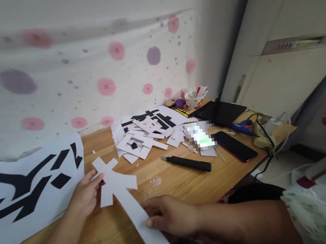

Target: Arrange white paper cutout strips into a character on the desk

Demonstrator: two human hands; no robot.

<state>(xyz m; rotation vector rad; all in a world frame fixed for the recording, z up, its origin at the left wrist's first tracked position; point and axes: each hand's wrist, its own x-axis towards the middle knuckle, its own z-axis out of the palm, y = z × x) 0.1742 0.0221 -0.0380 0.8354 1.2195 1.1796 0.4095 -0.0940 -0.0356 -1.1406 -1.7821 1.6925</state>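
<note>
Between my two hands is a white paper cutout (117,179), a branching shape with one long strip running toward me. My left hand (86,191) pinches its left side between thumb and fingers. Lower down, my right hand (169,214) grips the long strip, thumb on top and the other fingers behind it. The cutout is held above the wooden table (180,190). Beyond my right hand lies a black-handled utility knife (189,164), its blade end pointing left. A pile of white cut pieces (138,140) sits farther back.
On the left lies a large white sheet with black character strokes (35,201); another printed sheet (166,115) is under the pile. To the right are a dark phone (236,146), a blurred lit screen (200,136), blue-handled pliers (243,126), a black flat device (220,112) and a paper cup (194,101).
</note>
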